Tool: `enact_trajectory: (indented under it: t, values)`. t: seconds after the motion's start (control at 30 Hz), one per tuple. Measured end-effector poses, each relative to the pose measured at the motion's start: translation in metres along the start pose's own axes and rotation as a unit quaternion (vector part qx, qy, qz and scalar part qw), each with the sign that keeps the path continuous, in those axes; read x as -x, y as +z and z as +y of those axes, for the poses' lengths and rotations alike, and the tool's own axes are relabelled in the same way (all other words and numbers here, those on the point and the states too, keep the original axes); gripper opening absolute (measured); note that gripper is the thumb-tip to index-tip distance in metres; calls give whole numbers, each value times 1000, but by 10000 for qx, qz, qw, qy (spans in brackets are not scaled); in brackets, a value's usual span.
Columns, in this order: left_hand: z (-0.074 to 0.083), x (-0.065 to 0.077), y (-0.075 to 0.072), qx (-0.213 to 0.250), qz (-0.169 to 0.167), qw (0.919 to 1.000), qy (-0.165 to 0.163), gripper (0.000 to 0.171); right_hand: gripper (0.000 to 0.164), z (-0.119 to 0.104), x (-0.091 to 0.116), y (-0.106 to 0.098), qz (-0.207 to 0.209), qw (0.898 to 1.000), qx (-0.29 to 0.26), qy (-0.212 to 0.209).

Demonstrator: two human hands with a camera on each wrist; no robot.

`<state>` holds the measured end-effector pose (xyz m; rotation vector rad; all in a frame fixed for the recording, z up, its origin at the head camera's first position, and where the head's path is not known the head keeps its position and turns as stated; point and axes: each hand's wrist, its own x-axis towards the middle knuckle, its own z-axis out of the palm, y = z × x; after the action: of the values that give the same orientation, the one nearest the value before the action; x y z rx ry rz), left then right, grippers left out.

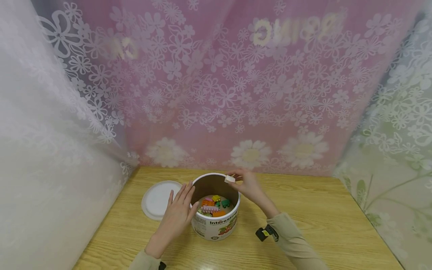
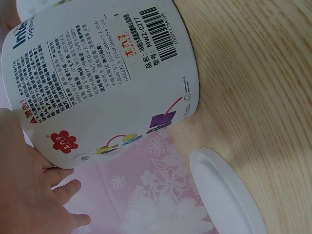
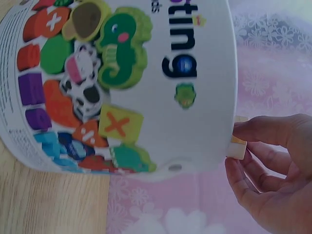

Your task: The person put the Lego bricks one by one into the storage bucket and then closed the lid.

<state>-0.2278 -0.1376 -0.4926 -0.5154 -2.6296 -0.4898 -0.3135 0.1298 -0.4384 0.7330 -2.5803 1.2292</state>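
Note:
A white printed bucket [image 1: 216, 228] stands upright on the table, with several colourful toy blocks [image 1: 210, 209] lying on its bottom. Between thumb and fingers, my right hand [image 1: 248, 185] pinches a small pale block [image 1: 230, 179] at the bucket's right rim. The right wrist view shows that block [image 3: 237, 148] as light wood, partly covered by the fingers. My left hand [image 1: 179, 210] lies along the bucket's left rim with its fingers extended. In the left wrist view, the left hand's fingers [image 2: 66, 192] are spread beside the bucket wall.
A round white lid [image 1: 158, 200] lies on the wooden table [image 1: 297, 225] to the left of the bucket. Flowered curtains [image 1: 216, 93] hang behind the table and at both sides. A black strap with a small device [image 1: 264, 233] is on the right wrist.

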Motion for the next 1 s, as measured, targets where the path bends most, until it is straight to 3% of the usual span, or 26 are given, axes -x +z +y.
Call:
enact_trajectory:
  t: [0.43,1.0]
  values:
    - [0,-1,1,36,-133,9999,-66,59,28,-6,2,14,-407,9990,-122,116]
    - [0,0,0,2,-118,9999,-73,59,28,1,9,19,-268,9996,-65,28]
